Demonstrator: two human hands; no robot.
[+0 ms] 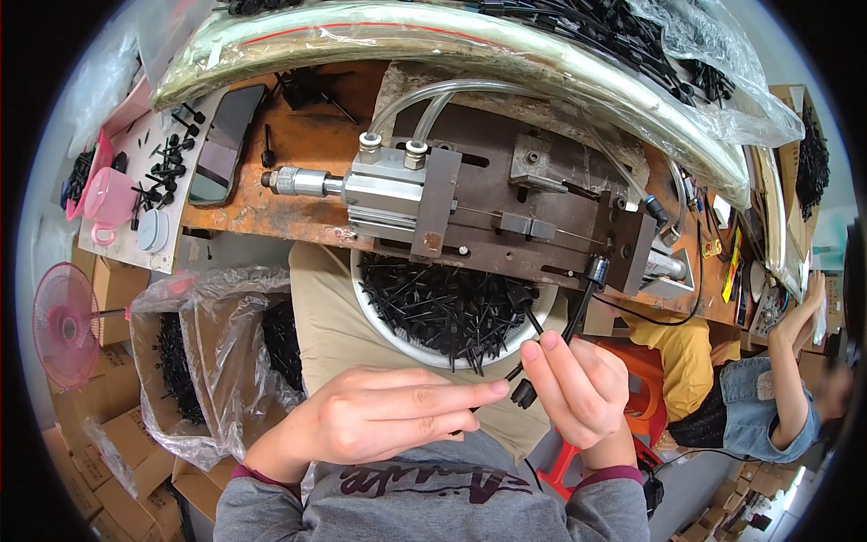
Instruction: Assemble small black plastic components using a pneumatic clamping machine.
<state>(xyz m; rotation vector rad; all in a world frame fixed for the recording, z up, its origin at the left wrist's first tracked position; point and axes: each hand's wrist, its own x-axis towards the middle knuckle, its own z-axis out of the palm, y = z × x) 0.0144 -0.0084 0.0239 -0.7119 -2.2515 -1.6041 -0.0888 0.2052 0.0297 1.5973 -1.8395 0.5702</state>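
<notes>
My right hand is closed in a pinch around thin black plastic stemmed parts. One has a thick round head up by the machine's edge, and a ribbed black end shows below the fingertips. My left hand reaches in from the left, long fingers together, with a thin black stem running behind the index and middle fingers; its thumb is hidden. Beyond both hands, a white bucket full of similar black parts rests between the knees. A metal bench fixture with an air cylinder stands above it.
On the wooden table lie a phone and loose black parts. Clear hoses arch over the fixture. Plastic-lined boxes of black parts stand at left near a pink fan. Another person's arm is at right, beside an orange-red stool.
</notes>
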